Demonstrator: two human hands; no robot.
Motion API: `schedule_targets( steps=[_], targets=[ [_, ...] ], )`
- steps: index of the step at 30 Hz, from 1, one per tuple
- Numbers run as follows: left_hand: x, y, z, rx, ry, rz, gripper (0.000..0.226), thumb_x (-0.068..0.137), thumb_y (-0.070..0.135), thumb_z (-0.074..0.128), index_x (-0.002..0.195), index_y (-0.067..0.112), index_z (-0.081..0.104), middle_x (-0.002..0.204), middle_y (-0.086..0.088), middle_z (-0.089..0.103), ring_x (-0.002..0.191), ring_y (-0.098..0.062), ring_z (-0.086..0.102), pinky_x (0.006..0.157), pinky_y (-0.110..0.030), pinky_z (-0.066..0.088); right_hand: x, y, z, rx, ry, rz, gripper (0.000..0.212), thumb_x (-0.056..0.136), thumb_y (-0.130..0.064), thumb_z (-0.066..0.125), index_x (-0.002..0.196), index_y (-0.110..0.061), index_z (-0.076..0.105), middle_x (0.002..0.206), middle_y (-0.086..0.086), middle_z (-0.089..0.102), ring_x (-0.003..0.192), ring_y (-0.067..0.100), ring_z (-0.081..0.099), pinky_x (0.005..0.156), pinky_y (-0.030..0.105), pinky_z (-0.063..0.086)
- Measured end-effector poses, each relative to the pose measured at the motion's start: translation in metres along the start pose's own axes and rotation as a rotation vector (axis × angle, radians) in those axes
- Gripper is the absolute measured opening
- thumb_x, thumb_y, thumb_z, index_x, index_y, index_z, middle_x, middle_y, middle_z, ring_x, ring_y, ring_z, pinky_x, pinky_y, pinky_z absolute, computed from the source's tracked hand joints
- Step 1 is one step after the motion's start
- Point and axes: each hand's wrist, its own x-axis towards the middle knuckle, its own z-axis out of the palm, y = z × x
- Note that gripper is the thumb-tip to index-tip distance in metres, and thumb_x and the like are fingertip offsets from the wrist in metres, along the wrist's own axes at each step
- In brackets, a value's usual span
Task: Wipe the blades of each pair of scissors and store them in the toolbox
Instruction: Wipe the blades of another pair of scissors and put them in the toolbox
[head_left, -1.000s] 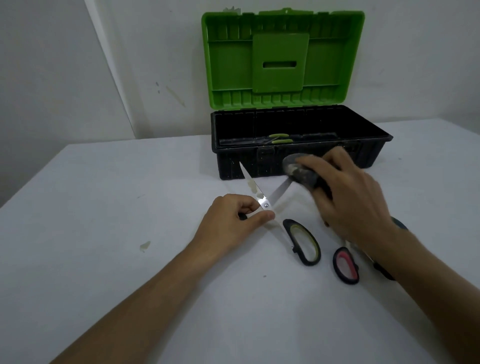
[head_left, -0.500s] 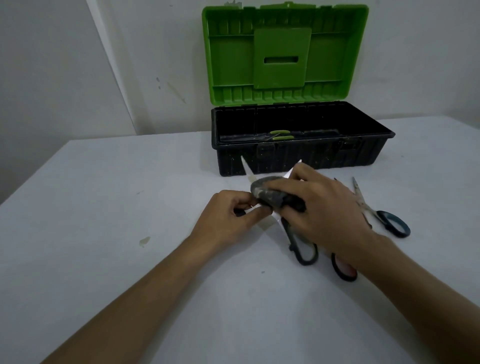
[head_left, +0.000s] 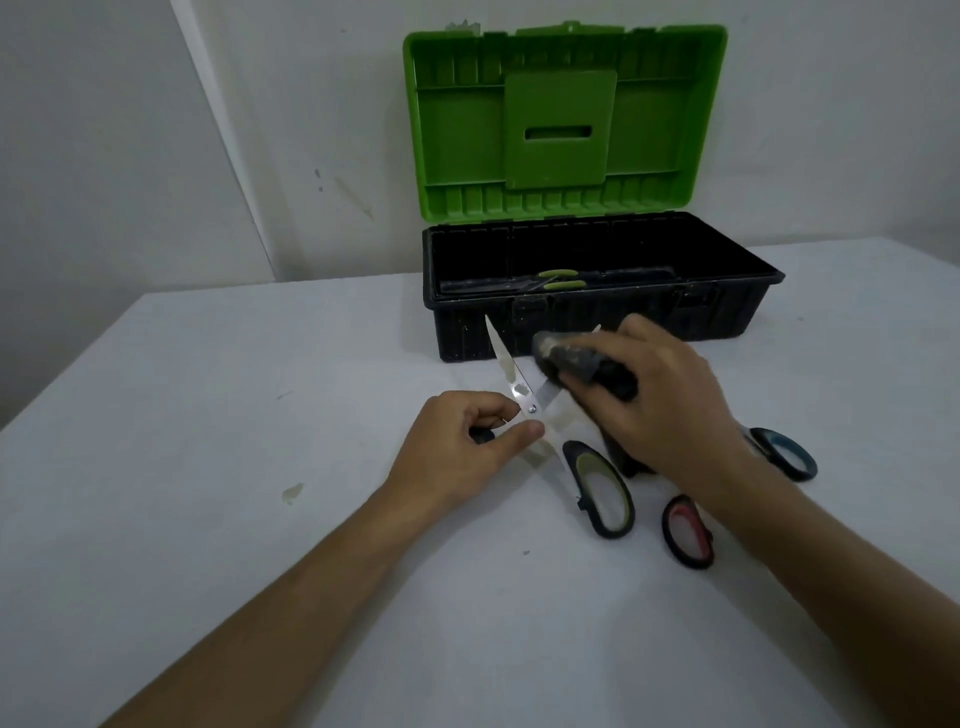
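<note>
Green-handled scissors (head_left: 597, 488) lie spread open on the white table (head_left: 208, 519), blades pointing toward the toolbox. My left hand (head_left: 462, 447) pinches them near the pivot, over one handle. My right hand (head_left: 660, 400) grips a dark dirty cloth (head_left: 571, 358) pressed on the right blade; only that blade's tip and base show. The left blade (head_left: 501, 353) is bare. The black toolbox (head_left: 727, 312) stands open behind, green lid (head_left: 566, 114) upright, with another green-handled pair (head_left: 558, 279) inside.
A red-handled scissor loop (head_left: 688, 530) and a blue-handled loop (head_left: 784, 452) lie on the table under and beside my right forearm; their blades are hidden. A wall rises right behind the toolbox. A small stain (head_left: 292, 491) marks the table at left.
My right hand slid the cloth down the right blade toward the pivot, then back up toward the tip. My left hand kept its pinch in place.
</note>
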Motion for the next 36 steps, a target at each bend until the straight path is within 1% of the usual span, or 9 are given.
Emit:
schedule_targets(
  steps=[4,9,14,18,23,26,28,31,36],
  targets=[
    [0.000,0.002,0.000,-0.024,-0.026,-0.039,0.020,0.087,0.032,0.073,0.068,0.029,0.069,0.053,0.014,0.055,0.054,-0.011,0.043,0.057,-0.024,0.038,0.004,0.012,-0.013,-0.019,0.156,0.097,0.036,0.090,-0.031,0.069,0.125,-0.024,0.068,0.088,-0.006,0.044,0.068,0.015,0.048,0.053,0.016,0.032],
    [-0.001,0.007,-0.003,-0.041,-0.032,-0.044,0.025,0.088,0.030,0.072,0.076,0.008,0.071,0.049,0.014,0.052,0.042,-0.002,0.039,0.050,-0.014,0.033,-0.008,-0.003,-0.007,0.043,-0.017,-0.071,0.035,0.088,-0.034,0.071,0.122,-0.025,0.068,0.088,-0.009,0.046,0.066,0.010,0.048,0.053,0.016,0.032],
    [0.002,0.012,-0.012,0.078,-0.125,-0.066,0.028,0.088,0.032,0.071,0.066,0.017,0.066,0.049,0.011,0.047,0.045,-0.004,0.037,0.050,-0.016,0.032,0.003,0.030,-0.013,0.107,0.118,0.223,0.027,0.095,-0.034,0.060,0.120,-0.029,0.068,0.089,-0.004,0.054,0.078,0.012,0.051,0.063,0.011,0.034],
    [0.010,0.020,-0.023,0.155,-0.090,-0.091,0.028,0.090,0.036,0.066,0.073,0.014,0.068,0.050,0.010,0.048,0.043,-0.004,0.037,0.051,-0.018,0.033,0.003,0.032,-0.021,0.147,0.179,0.300,0.024,0.096,-0.033,0.058,0.118,-0.027,0.067,0.092,-0.003,0.057,0.081,0.012,0.053,0.066,0.014,0.036],
    [0.017,0.032,-0.040,0.310,-0.046,-0.102,0.038,0.085,0.054,0.065,0.065,0.022,0.066,0.044,0.016,0.043,0.044,-0.003,0.040,0.055,-0.024,0.031,0.009,-0.005,-0.036,0.192,0.182,0.030,0.034,0.092,-0.023,0.064,0.126,-0.022,0.060,0.103,-0.005,0.062,0.086,0.008,0.056,0.072,0.009,0.040],
    [0.017,0.040,-0.043,0.327,-0.069,-0.112,0.051,0.084,0.048,0.070,0.050,0.021,0.045,0.040,0.012,0.036,0.041,-0.005,0.036,0.054,-0.026,0.026,0.019,-0.016,-0.034,0.080,0.018,-0.073,0.056,0.083,-0.026,0.074,0.134,-0.027,0.052,0.111,-0.012,0.066,0.093,0.009,0.062,0.071,0.023,0.050],
    [0.016,0.043,-0.043,0.301,-0.092,-0.115,0.054,0.083,0.047,0.072,0.052,0.015,0.041,0.043,0.008,0.029,0.043,-0.009,0.028,0.056,-0.029,0.026,0.031,-0.019,-0.034,0.006,-0.035,-0.138,0.046,0.081,-0.030,0.074,0.125,-0.030,0.061,0.110,-0.015,0.066,0.100,0.011,0.062,0.073,0.026,0.048],
    [0.015,0.047,-0.045,0.217,-0.101,-0.128,0.052,0.082,0.043,0.074,0.054,0.011,0.044,0.046,0.007,0.028,0.044,-0.012,0.025,0.055,-0.031,0.026,0.044,-0.025,-0.034,-0.017,-0.065,-0.203,0.034,0.080,-0.035,0.074,0.113,-0.030,0.069,0.098,-0.014,0.064,0.090,0.012,0.061,0.066,0.030,0.050],
    [0.013,0.053,-0.046,0.247,-0.047,-0.117,0.051,0.082,0.043,0.074,0.045,0.024,0.045,0.040,0.008,0.032,0.038,-0.008,0.031,0.051,-0.027,0.025,0.056,-0.035,-0.035,-0.007,-0.047,-0.219,0.028,0.077,-0.039,0.071,0.103,-0.029,0.071,0.087,-0.014,0.058,0.076,0.012,0.057,0.059,0.030,0.047]
  ],
)
